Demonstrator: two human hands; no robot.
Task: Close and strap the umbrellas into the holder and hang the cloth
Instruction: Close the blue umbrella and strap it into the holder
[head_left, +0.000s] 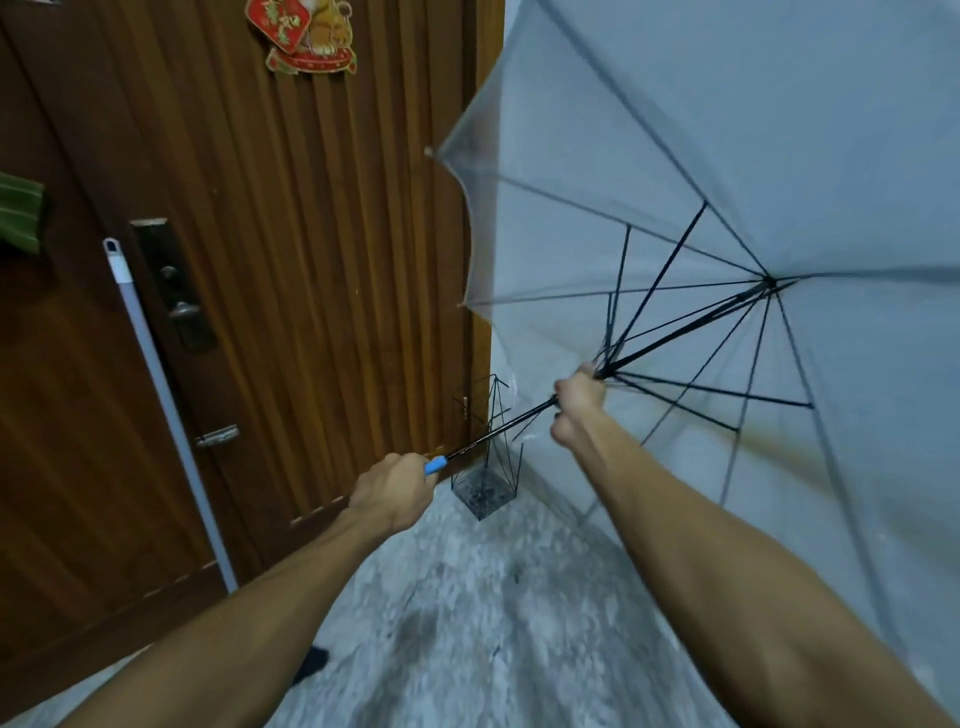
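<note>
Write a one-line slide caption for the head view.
Left hand grips the blue handle, right hand at the runner of the open umbrella, wire holder beyond.

Your left hand (395, 488) sits on the handle (435, 464) at lower centre; your right hand (576, 410) is farther up the shaft (498, 427), at the runner. The canopy (727, 182) spreads right — the door (291, 234) stands left. The holder (483, 486) stands on the floor (467, 623) behind the shaft, beside the door's foot. A pole (166, 405) leans on the door, far left.

We see dim, cool, even indoor light with soft shadows; motion blur smears the umbrella canopy (727, 156) and speckled floor (467, 623), and wide-angle distortion bends the edges.
</note>
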